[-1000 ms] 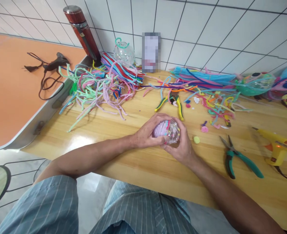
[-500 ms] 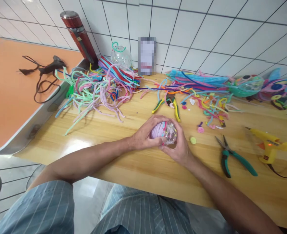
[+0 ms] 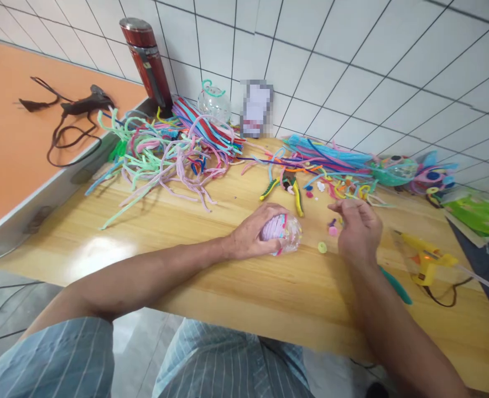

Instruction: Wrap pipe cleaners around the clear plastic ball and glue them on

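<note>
Over the table (image 3: 269, 298), wide left grip (image 3: 250, 232) around part-lilac ball (image 3: 292, 235).

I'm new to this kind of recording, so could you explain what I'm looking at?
There's no machine: these are a person's own two hands. Every picture comes from one camera worn on the head, looking forward and down. The left hand holds a clear ball partly wrapped in lilac strands. The right hand is apart from it, fingertips drawn together; I can't tell whether they pinch anything. On the wooden table lie piles of fuzzy colored stems, yellow-handled pliers and a yellow glue gun.
</note>
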Demonstrator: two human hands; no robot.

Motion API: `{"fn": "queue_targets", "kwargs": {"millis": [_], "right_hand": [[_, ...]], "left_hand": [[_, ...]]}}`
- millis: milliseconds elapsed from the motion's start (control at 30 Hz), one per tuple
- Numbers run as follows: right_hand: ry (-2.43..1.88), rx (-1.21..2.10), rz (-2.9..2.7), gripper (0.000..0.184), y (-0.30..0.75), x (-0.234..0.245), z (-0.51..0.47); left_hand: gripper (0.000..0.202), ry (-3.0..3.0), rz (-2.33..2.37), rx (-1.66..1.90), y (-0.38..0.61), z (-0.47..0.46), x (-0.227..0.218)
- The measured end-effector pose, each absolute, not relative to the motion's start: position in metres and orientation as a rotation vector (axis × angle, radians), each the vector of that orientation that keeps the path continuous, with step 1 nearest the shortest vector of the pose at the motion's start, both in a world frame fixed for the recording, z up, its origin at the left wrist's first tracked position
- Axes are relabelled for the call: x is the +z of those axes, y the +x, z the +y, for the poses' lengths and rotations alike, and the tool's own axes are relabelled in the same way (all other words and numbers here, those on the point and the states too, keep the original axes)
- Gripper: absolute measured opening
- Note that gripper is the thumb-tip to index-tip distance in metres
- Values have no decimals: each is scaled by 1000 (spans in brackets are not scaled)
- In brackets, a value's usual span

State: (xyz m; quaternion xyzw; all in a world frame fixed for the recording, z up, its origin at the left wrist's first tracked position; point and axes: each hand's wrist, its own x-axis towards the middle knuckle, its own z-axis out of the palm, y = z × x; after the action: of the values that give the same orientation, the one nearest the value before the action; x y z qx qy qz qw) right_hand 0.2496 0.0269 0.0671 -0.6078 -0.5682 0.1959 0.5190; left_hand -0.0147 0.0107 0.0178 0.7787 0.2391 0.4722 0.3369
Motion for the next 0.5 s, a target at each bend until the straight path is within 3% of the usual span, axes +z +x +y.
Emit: {"fn": "queue_targets", "kwargs": {"millis": [133,300,500], "right_hand": [[-1867,71,-1767,37,283,89,77],[-2055,-41,-2016,32,293,90,139],[-2168,-145,-2249,42,287,66,173]], "left_hand": [[57,2016,643,1220,-13,10,19],[57,1992,644,1193,-12,10,20],[59,2006,618,1232,-10,11,17]]}}
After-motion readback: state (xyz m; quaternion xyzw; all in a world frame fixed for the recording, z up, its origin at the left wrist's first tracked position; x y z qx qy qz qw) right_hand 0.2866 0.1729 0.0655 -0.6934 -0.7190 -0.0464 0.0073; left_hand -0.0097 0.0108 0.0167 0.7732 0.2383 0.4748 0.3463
